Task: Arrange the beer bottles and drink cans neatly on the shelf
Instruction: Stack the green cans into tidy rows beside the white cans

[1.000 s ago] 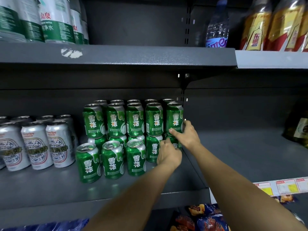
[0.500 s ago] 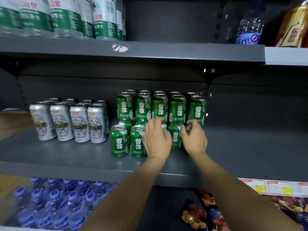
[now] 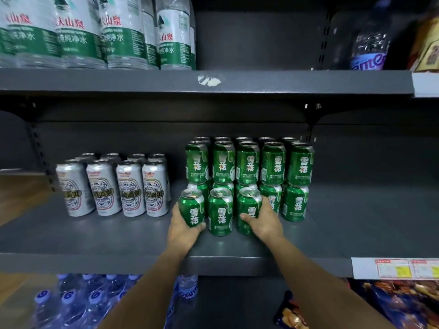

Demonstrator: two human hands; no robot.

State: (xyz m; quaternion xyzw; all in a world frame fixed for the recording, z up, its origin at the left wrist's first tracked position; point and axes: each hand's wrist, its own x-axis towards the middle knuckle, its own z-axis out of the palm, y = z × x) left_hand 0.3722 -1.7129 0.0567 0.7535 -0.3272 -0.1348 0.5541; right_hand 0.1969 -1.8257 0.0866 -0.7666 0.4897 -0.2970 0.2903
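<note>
Green beer cans stand stacked two high [image 3: 248, 166] on the middle of the dark grey shelf [image 3: 118, 233]. Three more green cans form a front row. My left hand [image 3: 183, 227] grips the leftmost front can [image 3: 192, 207] from its left side. My right hand [image 3: 264, 222] grips the rightmost front can [image 3: 248, 210] from its right side. The middle front can [image 3: 220, 211] stands between them, untouched. A block of silver beer cans [image 3: 114, 186] stands to the left.
Bare shelf surface lies right of the green cans [image 3: 356, 210]. Water bottles [image 3: 95, 32] fill the shelf above. Below are packed water bottles [image 3: 78, 300] and snack bags [image 3: 392, 302]. Price tags [image 3: 403, 268] line the right shelf edge.
Both hands came forward from the right end of the stack to the front row, each taking hold of an outer can. The view shifted left and closer.
</note>
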